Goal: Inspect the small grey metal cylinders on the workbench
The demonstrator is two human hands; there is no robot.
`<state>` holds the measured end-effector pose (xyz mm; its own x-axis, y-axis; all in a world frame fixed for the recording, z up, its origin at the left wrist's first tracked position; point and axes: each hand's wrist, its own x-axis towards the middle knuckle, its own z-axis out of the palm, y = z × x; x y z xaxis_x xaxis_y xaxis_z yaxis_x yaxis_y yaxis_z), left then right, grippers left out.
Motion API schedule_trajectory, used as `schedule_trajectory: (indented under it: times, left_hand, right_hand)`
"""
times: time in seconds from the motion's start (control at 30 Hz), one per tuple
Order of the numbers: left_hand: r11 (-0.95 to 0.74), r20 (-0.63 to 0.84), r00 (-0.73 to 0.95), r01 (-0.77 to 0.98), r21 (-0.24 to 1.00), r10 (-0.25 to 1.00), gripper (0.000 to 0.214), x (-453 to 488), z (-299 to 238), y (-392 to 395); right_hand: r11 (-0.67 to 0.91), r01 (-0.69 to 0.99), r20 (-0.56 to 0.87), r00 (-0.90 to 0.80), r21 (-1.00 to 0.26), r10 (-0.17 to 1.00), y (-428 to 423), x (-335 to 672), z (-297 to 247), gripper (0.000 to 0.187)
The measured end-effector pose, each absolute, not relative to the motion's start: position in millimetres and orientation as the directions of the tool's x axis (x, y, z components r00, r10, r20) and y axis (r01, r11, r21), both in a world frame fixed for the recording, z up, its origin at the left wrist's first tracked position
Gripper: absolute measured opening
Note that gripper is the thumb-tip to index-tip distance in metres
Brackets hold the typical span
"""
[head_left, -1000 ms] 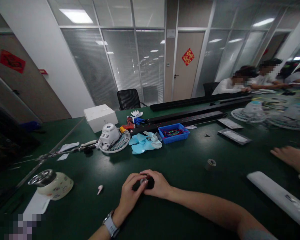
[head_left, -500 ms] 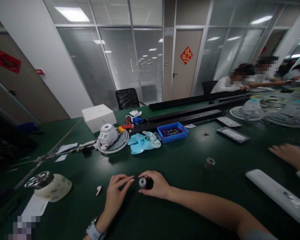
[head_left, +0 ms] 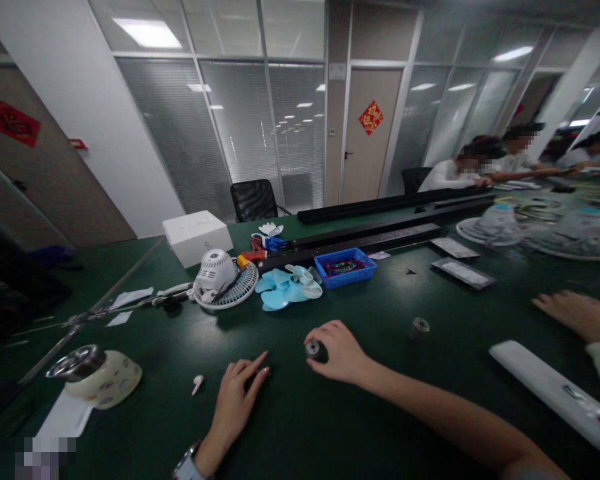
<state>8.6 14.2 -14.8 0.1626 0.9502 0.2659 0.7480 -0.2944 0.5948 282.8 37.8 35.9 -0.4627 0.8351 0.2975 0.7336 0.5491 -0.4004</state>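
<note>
My right hand point(head_left: 341, 353) grips a small dark cylinder point(head_left: 314, 349) between thumb and fingers, its round grey end with a dark centre facing me. My left hand point(head_left: 237, 393), with a watch on the wrist, rests over the green table point(head_left: 280, 427) to the left. Its index finger and thumb are apart and hold nothing. A pink-white earbud point(head_left: 197, 384) lies just left of that hand. Another small cylinder point(head_left: 421, 327) with a metallic top stands on the table to the right of my right hand.
Farther back are a white fan body point(head_left: 217, 273) on its grille, light-blue fan blades point(head_left: 285, 288) and a blue bin point(head_left: 347, 272) of wires. A kettle-like pot point(head_left: 107, 380) lies left. On the right are a long white case point(head_left: 550, 393) and another person's hand point(head_left: 575, 310).
My right hand has moved right and away from me with the dark cylinder, widening the gap to my left hand. My left thumb and index finger have spread a little.
</note>
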Motion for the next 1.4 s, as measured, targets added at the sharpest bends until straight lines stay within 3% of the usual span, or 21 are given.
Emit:
schedule_trajectory:
  times: [0.17, 0.3, 0.37, 0.43, 0.5, 0.6, 0.7, 0.77, 0.87, 1.0, 1.07, 1.17, 1.23, 1.3, 1.4]
  left_hand:
    - [-0.219, 0.254, 0.054, 0.701, 0.679, 0.966, 0.042, 7.4, -17.2, 14.8]
    - [-0.174, 0.239, -0.011, 0.655, 0.736, 0.971, 0.043, 5.7, -19.7, 15.7]
    - [-0.152, 0.235, -0.052, 0.628, 0.764, 0.971, 0.042, 4.3, -20.2, 15.8]
    - [-0.136, 0.237, -0.097, 0.59, 0.796, 0.967, 0.037, 3.4, -19.9, 15.4]
    - [-0.137, 0.248, -0.131, 0.554, 0.821, 0.96, 0.031, 3.4, -18.4, 14.6]
    - [-0.147, 0.268, -0.151, 0.544, 0.826, 0.951, 0.026, 5.2, -13.9, 12.7]
    - [-0.146, 0.271, -0.153, 0.549, 0.823, 0.95, 0.024, 7.3, -9.4, 10.3]
    - [-0.137, 0.26, -0.151, 0.552, 0.823, 0.954, 0.025, 7.6, -8.6, 9.5]
    - [-0.133, 0.25, -0.14, 0.555, 0.821, 0.958, 0.025, 6.1, -12.3, 11.5]
    - [-0.144, 0.258, -0.122, 0.572, 0.807, 0.959, 0.027, 0.0, -21.8, 16.7]
    - [-0.132, 0.246, -0.121, 0.581, 0.803, 0.962, 0.029, -3.3, -25.9, 18.6]
    - [-0.14, 0.235, -0.088, 0.588, 0.796, 0.968, 0.03, -5.2, -28.4, 20.0]
    - [-0.148, 0.23, -0.061, 0.602, 0.784, 0.971, 0.03, -3.9, -27.1, 20.2]
    - [-0.148, 0.224, -0.046, 0.62, 0.77, 0.973, 0.03, -2.1, -24.4, 20.1]
    - [-0.134, 0.217, -0.052, 0.641, 0.756, 0.975, 0.03, -0.6, -20.8, 19.2]
  right_hand:
    - [0.141, 0.974, 0.2, -0.105, -0.175, 0.974, 67.2, 393.6, 47.1, 0.029]
    - [-0.177, 0.981, 0.132, 0.187, -0.084, 0.973, 79.8, 460.8, 51.5, 0.029]
    - [-0.204, 0.977, 0.221, 0.211, -0.053, 0.952, 76.5, 459.9, 55.9, 0.033]
    - [-0.041, 0.998, 0.39, 0.059, -0.054, 0.919, 66.1, 429.7, 59.1, 0.037]
    - [0.295, 0.952, 0.5, -0.216, -0.084, 0.839, 51.2, 376.9, 57.6, 0.038]
    - [0.676, 0.69, 0.436, -0.541, -0.259, 0.719, 31.9, 287.6, 41.6, 0.045]
    - [0.72, 0.548, 0.363, -0.626, -0.425, 0.69, 30.3, 224.0, 11.9, 0.047]
    - [0.714, 0.527, 0.334, -0.642, -0.461, 0.69, 37.1, 202.6, -7.8, 0.037]
    - [0.749, 0.514, 0.348, -0.671, -0.419, 0.655, 45.9, 196.6, -22.7, 0.024]
    - [0.802, 0.515, 0.456, -0.66, -0.304, 0.597, 48.9, 240.8, -1.2, 0.021]
    - [0.728, 0.613, 0.526, -0.529, -0.306, 0.666, 51.4, 292.2, 21.7, 0.021]
    - [0.384, 0.833, 0.528, -0.134, -0.399, 0.839, 59.6, 391.0, 52.0, 0.024]
    - [0.168, 0.9, 0.499, 0.062, -0.403, 0.865, 66.2, 449.9, 62.2, 0.027]
    - [0.055, 0.916, 0.45, 0.142, -0.397, 0.881, 71.0, 489.3, 63.8, 0.029]
    - [0.008, 0.926, 0.367, 0.141, -0.376, 0.919, 73.8, 510.7, 56.6, 0.029]
